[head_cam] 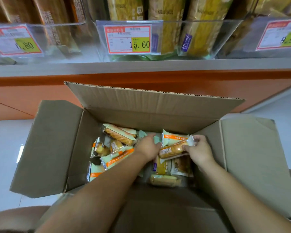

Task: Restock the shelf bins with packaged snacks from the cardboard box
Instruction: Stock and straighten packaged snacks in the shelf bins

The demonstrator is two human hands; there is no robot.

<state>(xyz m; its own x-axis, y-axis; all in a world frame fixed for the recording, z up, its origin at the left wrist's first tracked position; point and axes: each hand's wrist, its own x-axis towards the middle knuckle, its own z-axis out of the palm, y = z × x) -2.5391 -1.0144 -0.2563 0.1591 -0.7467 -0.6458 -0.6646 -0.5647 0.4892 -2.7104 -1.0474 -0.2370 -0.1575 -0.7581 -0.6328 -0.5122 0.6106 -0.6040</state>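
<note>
Pinching a wafer pack by its crimped end with right hand, near the far right corner of the cardboard box; rested left hand at its other end, hold there unclear. Risked slipping it from so slight a pinch back among loose packs.

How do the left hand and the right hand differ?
The right hand pinches a brown pack by its end; the left hand lies back-up on the packs, its grip hidden. The left hand sits near the middle of the box, the right hand near its right wall. Both are inside it.
</note>
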